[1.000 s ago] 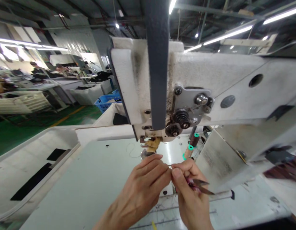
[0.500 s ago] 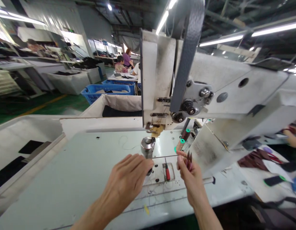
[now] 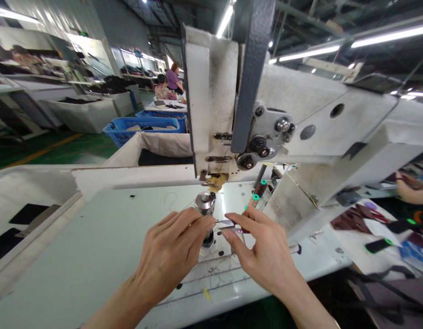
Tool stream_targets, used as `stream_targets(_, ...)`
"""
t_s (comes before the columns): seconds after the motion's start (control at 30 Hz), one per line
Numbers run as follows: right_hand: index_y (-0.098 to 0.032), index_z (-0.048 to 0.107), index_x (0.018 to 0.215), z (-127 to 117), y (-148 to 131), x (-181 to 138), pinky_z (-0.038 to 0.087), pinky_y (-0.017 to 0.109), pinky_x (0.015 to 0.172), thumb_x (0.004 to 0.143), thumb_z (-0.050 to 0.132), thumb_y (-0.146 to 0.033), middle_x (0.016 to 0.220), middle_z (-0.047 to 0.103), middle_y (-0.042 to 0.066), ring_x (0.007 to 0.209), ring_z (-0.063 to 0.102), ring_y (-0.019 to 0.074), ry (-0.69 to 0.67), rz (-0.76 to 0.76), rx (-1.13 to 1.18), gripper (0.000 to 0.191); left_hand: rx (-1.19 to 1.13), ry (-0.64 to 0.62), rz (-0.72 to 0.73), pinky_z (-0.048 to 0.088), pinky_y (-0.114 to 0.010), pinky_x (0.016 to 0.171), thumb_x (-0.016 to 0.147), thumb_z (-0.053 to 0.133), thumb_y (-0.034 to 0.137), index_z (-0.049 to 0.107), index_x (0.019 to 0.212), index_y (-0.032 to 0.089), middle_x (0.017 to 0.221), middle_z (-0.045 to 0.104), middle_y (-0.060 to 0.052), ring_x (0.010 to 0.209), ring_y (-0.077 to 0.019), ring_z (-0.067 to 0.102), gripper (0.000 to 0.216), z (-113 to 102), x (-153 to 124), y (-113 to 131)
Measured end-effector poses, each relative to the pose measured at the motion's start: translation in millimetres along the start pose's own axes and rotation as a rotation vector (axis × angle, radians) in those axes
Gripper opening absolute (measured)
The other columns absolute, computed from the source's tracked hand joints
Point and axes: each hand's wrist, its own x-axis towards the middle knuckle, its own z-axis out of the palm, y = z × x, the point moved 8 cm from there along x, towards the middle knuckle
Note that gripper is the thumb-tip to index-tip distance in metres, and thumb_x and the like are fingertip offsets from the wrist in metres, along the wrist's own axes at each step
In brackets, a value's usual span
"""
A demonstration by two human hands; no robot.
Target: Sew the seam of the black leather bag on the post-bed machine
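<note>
My right hand (image 3: 266,249) grips a pair of thread snips (image 3: 228,224), their blades pointing left toward my other fingertips. My left hand (image 3: 172,246) is closed in a pinch just at the blade tips; whatever is between its fingers is too fine to make out. Both hands are in front of the metal post (image 3: 205,205) under the needle area of a white sewing machine (image 3: 213,100). Behind my right hand, a brown thread spool (image 3: 261,187) and a peach-coloured spool (image 3: 254,201) lie on the machine bed.
The pale table (image 3: 84,246) carries loose threads and a yellow scrap (image 3: 206,293). A white bin (image 3: 66,208) with dark fabric pieces stands left. Behind are a blue basket (image 3: 143,130) and seated people. At right lies a black spool (image 3: 378,246) on a side table.
My right hand has turned and moved left, bringing the snips from upright to level beside my left fingertips. The red-handled screwdriver on the bed is now covered by my right hand. The view shifted slightly.
</note>
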Motion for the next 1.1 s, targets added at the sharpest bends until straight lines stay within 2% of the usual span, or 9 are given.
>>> stream_targets(0.27,-0.025,0.073,0.092,8,-2,8,0.035,0.028,0.059,0.091,0.066,-0.036,0.078,0.059,0.000,0.066,0.057,0.0143,-0.036,0.032,0.027,0.013,-0.003,-0.002,-0.061,0.043,-0.027,0.067,0.091,0.064,0.020,0.067,0.104,0.025,0.078,0.062,0.003,0.065,-0.0110,0.057,0.014,2,-3,-2)
stream_targets(0.43,-0.024,0.073,0.093,12,-4,10,0.035,0.029,0.061,0.093,0.065,-0.036,0.079,0.060,0.000,0.066,0.057,0.0143,-0.022,0.018,0.045,0.014,-0.006,-0.003,-0.061,0.043,-0.026,0.065,0.092,0.063,0.022,0.067,0.103,0.024,0.077,0.062,0.004,0.064,-0.0106,0.058,0.012,3,-1,-1)
stream_targets(0.57,-0.026,0.074,0.091,13,5,6,0.037,0.028,0.062,0.094,0.065,-0.036,0.078,0.062,-0.001,0.069,0.059,0.0147,-0.006,0.033,0.084,0.014,0.009,-0.001,-0.080,0.042,-0.026,0.065,0.093,0.062,0.023,0.068,0.100,0.024,0.075,0.062,0.003,0.063,-0.0103,0.057,0.010,3,0,-2)
stream_targets(0.67,-0.026,0.075,0.100,16,19,3,0.041,0.028,0.064,0.083,0.077,-0.040,0.082,0.064,0.000,0.072,0.060,0.0164,-0.037,0.055,0.137,0.021,-0.010,0.019,-0.121,0.043,-0.025,0.066,0.092,0.063,0.021,0.067,0.101,0.025,0.077,0.062,0.004,0.065,-0.0098,0.057,0.011,2,-1,-4)
stream_targets(0.73,-0.026,0.075,0.107,17,24,2,0.043,0.027,0.062,0.078,0.082,-0.037,0.084,0.064,0.001,0.070,0.060,0.0158,-0.016,0.059,0.261,0.032,-0.076,0.032,-0.157,0.043,-0.024,0.066,0.091,0.064,0.018,0.066,0.102,0.025,0.078,0.061,0.004,0.067,-0.0090,0.056,0.014,2,-1,-5)
stream_targets(0.87,-0.029,0.073,0.116,13,14,-2,0.049,0.026,0.063,0.091,0.066,-0.023,0.091,0.071,0.003,0.073,0.062,0.0146,0.130,-0.050,0.705,0.026,-0.330,0.046,-0.214,0.045,-0.023,0.068,0.090,0.062,0.011,0.065,0.103,0.025,0.084,0.056,0.001,0.077,-0.0100,0.055,0.020,0,-2,3)
stream_targets(0.93,-0.032,0.069,0.125,20,2,-5,0.053,0.028,0.067,0.094,0.061,-0.023,0.103,0.074,0.004,0.078,0.065,0.0157,0.086,-0.087,0.871,0.033,-0.401,0.086,-0.214,0.048,-0.028,0.078,0.089,0.063,0.011,0.066,0.102,0.027,0.095,0.053,-0.003,0.092,-0.0146,0.053,0.021,-5,-4,10)
stream_targets(1.0,-0.034,0.066,0.130,30,-7,-9,0.053,0.028,0.063,0.094,0.063,-0.027,0.109,0.074,0.004,0.072,0.065,0.0149,-0.011,-0.077,0.987,0.037,-0.421,0.137,-0.216,0.047,-0.036,0.087,0.088,0.064,0.014,0.068,0.098,0.029,0.104,0.048,-0.005,0.106,-0.0203,0.048,0.019,-11,-8,18)
stream_targets(1.1,-0.029,0.075,0.116,41,-10,-15,0.047,0.026,0.055,0.091,0.068,-0.032,0.087,0.075,0.004,0.059,0.058,0.0128,-0.100,-0.019,1.088,0.026,-0.456,0.179,-0.238,0.046,-0.043,0.093,0.088,0.065,0.018,0.069,0.091,0.031,0.106,0.045,-0.006,0.112,-0.0242,0.044,0.014,-17,-14,26)
